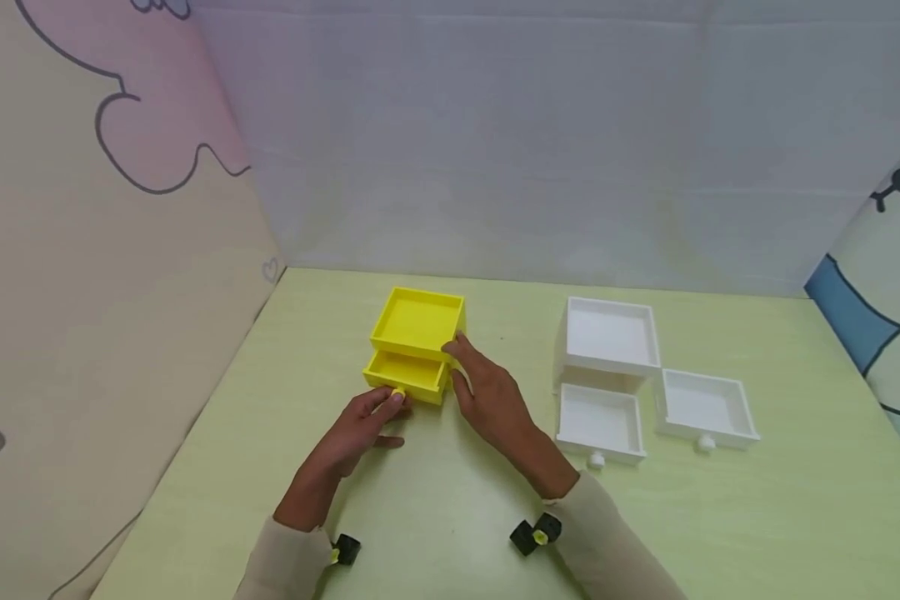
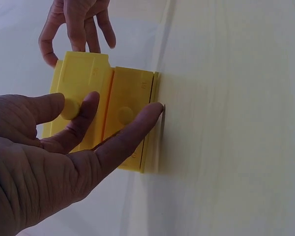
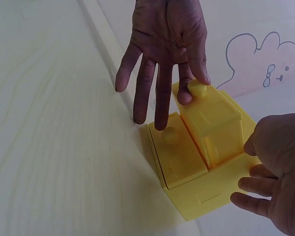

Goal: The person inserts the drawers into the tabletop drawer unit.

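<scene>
A small yellow two-drawer cabinet (image 1: 418, 321) stands on the table. Its upper drawer (image 1: 405, 372) is pulled partly out, while the lower drawer (image 3: 179, 157) sits flush in the body. Between thumb and index finger, my left hand (image 1: 356, 429) pinches the round knob (image 3: 196, 88) of the upper drawer; its other fingers extend in front of the lower drawer's knob (image 2: 126, 115). At the cabinet's right side is my right hand (image 1: 495, 400), its fingers loosely extended near the top front corner. How firmly they touch the cabinet I cannot tell.
To the right stands a white cabinet (image 1: 613, 333) with an open front. One white drawer (image 1: 600, 421) lies in front of it, another white drawer (image 1: 708, 408) to its right. A pale back wall (image 1: 495, 150) and a printed left wall (image 1: 120, 292) border the table (image 1: 450, 517).
</scene>
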Action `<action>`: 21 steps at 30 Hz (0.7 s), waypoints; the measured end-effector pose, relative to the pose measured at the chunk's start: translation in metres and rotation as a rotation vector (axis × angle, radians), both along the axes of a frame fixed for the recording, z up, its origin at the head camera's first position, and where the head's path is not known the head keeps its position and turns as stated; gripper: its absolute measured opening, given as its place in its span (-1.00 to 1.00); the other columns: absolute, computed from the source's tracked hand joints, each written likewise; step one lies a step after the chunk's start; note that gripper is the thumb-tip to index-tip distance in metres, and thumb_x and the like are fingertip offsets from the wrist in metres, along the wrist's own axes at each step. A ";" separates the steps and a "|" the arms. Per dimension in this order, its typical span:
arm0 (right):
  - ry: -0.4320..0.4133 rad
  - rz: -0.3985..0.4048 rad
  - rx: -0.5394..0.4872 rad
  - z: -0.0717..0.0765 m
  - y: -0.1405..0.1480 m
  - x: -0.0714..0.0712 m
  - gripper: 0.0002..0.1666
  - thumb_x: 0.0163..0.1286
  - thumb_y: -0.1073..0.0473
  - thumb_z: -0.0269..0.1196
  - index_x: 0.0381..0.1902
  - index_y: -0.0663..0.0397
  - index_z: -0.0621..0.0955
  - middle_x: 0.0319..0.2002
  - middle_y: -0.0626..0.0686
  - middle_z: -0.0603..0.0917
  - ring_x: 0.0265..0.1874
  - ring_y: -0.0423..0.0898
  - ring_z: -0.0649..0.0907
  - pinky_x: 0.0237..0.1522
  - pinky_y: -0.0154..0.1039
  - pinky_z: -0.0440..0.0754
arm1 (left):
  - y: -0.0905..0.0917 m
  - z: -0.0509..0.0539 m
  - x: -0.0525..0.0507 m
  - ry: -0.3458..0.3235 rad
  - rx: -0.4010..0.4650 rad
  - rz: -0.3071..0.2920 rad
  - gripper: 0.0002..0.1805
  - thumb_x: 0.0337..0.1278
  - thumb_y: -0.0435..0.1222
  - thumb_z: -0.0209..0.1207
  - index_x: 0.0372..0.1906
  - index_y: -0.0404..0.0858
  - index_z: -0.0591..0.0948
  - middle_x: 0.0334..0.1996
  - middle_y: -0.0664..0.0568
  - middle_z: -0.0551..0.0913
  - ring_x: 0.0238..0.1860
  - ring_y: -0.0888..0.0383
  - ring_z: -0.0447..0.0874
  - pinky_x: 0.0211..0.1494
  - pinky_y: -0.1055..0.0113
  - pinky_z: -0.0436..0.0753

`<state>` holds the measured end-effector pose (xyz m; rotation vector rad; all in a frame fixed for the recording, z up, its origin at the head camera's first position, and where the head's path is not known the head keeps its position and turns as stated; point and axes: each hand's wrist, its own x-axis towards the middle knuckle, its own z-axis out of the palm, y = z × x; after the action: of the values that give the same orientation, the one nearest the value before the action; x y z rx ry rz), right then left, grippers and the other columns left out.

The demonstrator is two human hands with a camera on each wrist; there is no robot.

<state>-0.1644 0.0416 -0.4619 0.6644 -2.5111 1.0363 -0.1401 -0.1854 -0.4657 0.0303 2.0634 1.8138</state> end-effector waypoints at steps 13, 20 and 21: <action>-0.038 0.008 -0.010 -0.001 0.001 0.004 -0.59 0.47 0.26 0.19 0.25 0.04 0.51 0.36 0.13 0.47 0.17 0.07 0.60 0.08 -0.01 0.61 | 0.006 -0.008 0.001 0.041 0.038 -0.045 -0.49 0.53 -0.05 -0.02 0.06 -0.48 0.54 0.01 -0.33 0.66 0.04 -0.18 0.68 0.09 0.04 0.66; -0.002 0.018 -0.001 0.003 -0.001 0.001 -0.59 0.44 0.30 0.21 0.22 0.03 0.51 0.32 0.16 0.50 0.19 0.08 0.59 0.09 0.00 0.62 | 0.011 -0.004 -0.009 0.053 0.031 -0.002 -0.50 0.55 -0.07 -0.05 0.06 -0.50 0.51 -0.02 -0.30 0.68 0.02 -0.20 0.69 0.07 0.01 0.66; 0.004 0.019 0.002 0.004 -0.001 0.000 -0.60 0.44 0.30 0.21 0.21 0.03 0.51 0.32 0.16 0.51 0.19 0.08 0.60 0.07 0.00 0.62 | 0.012 -0.004 -0.011 0.054 0.031 0.009 -0.50 0.55 -0.07 -0.05 0.06 -0.50 0.51 -0.03 -0.29 0.69 0.01 -0.20 0.69 0.06 0.01 0.67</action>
<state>-0.1640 0.0406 -0.4583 0.6917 -2.5072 1.0388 -0.1511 -0.1731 -0.4698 0.0796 2.0755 1.8697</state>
